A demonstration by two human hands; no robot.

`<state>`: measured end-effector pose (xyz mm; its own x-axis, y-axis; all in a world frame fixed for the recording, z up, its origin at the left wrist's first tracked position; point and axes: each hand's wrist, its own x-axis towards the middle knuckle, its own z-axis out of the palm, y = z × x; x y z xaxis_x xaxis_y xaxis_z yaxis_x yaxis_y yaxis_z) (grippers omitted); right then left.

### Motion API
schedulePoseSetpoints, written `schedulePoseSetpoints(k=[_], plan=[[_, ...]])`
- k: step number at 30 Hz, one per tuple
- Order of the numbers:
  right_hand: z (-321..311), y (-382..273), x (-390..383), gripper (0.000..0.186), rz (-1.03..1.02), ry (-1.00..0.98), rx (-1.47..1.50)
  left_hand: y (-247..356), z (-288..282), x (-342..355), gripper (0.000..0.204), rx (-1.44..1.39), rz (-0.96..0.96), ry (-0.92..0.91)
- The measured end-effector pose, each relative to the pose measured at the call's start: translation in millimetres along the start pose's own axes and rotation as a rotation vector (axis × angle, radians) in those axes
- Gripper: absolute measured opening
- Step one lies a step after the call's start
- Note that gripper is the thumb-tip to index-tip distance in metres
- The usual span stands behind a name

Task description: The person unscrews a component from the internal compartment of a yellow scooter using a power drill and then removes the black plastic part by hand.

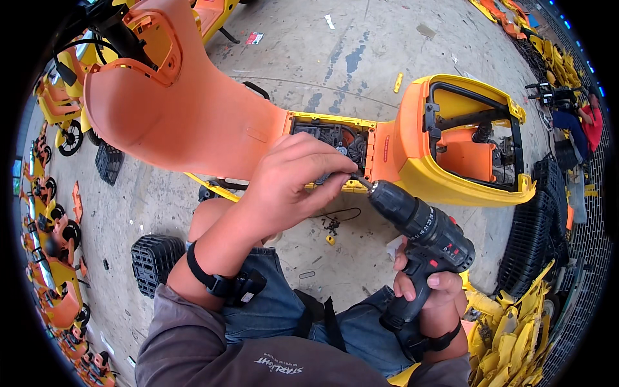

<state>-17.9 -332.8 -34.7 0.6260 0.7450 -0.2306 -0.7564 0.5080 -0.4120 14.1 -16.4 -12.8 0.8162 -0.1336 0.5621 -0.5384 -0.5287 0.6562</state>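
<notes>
Two hands, one screw spot on the orange scooter (193, 122).
My left hand (293, 184) pinches the tip of the drill (419, 226) at the open floor box (332, 145). My right hand (429, 287) is wrapped tight on the handle. Driving step, I think; next I must hold it straight and squeeze.

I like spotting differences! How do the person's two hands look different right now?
The left hand reaches up with its fingertips pinched at the drill's tip, against the open floor compartment of the orange and yellow scooter. The right hand sits lower, wrapped in a full grip round the handle of the black cordless drill. Both are bare, with a black strap on each wrist.
</notes>
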Motion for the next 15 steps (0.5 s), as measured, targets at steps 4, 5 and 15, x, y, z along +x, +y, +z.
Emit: schedulePoseSetpoints(k=[4, 5, 15], plan=[[-1.1, 0.2, -0.2, 0.083, 0.006, 0.004, 0.0, -1.5, -0.1, -0.7, 0.022, 0.02, 0.014, 0.009], [-1.3, 0.3, -0.3, 0.082, 0.007, 0.003, 0.006, -1.5, -0.3, -0.5, 0.022, 0.031, 0.018, 0.007], [-1.6, 0.4, -1.0, 0.08, 0.003, -0.003, 0.014, -2.1, -3.9, -0.2, 0.022, 0.064, 0.046, -0.005]])
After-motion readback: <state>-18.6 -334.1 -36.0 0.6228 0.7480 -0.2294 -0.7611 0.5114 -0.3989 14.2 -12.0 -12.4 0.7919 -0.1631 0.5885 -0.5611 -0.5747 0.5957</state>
